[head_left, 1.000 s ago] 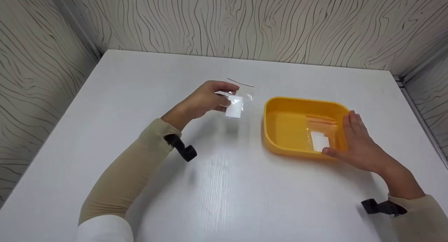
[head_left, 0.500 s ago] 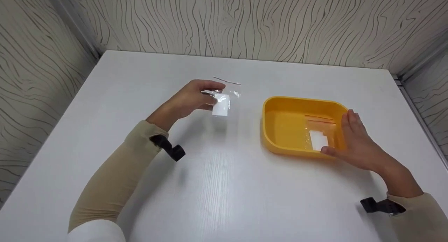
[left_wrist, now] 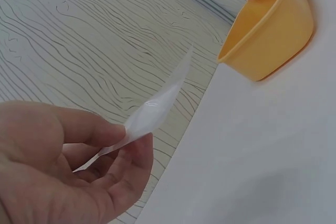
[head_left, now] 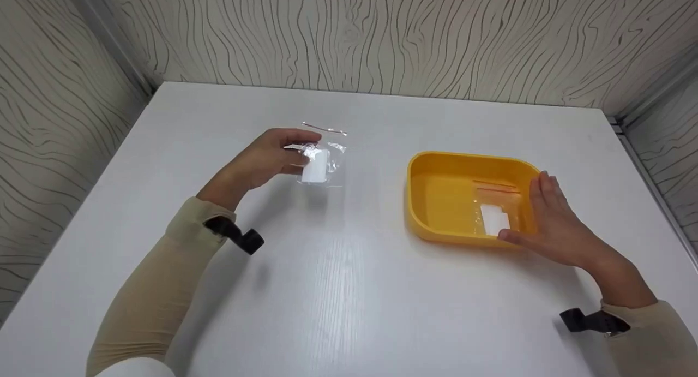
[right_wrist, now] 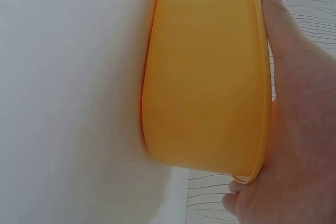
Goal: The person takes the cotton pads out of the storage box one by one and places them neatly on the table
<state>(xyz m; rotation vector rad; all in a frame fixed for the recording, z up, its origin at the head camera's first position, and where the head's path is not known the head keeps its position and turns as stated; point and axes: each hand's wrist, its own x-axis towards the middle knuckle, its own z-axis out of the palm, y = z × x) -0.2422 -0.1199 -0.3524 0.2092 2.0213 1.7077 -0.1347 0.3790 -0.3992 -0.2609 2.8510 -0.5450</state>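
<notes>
Just now, a clear zip-top bag was carried farther left above the table, seemingly kept apart from the yellow tray, where similar packaging was contained. The bag was pinched by the left hand, between thumb and fingers; the tray's right end was touched by the right hand, fingers extended.

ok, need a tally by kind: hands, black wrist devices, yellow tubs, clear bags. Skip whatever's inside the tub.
Hands: 2, left hand and right hand
Black wrist devices: 2, left wrist device and right wrist device
Yellow tub: 1
Clear bag outside the tub: 1
Total: 6
</notes>
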